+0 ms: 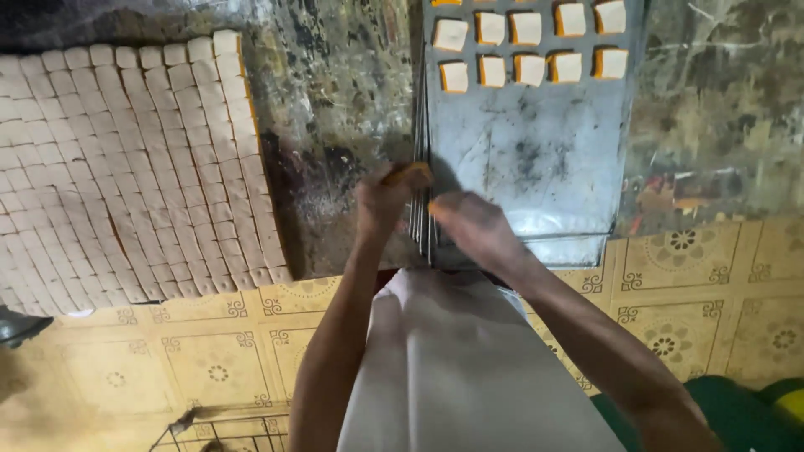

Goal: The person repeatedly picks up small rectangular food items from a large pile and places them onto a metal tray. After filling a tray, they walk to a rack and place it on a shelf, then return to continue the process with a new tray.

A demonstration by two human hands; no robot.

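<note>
My left hand [381,201] is closed on an orange-topped square piece [408,173] beside the left edge of a metal tray [536,159]. Close to it, my right hand [469,222] is blurred and pinches a small orange bit [433,203] at the tray's near left corner. Two rows of square pieces [528,69], pale with orange sides, lie spaced apart at the tray's far end. To the left lies a big slab of pale dough [126,167] cut into many small squares packed tightly together.
The tray sits on a stack of similar trays [419,151] on a dark stained worktop [335,109]. Patterned yellow floor tiles [209,360] lie below. A wire rack [226,435] shows at the bottom, a dark object [17,326] at the left edge.
</note>
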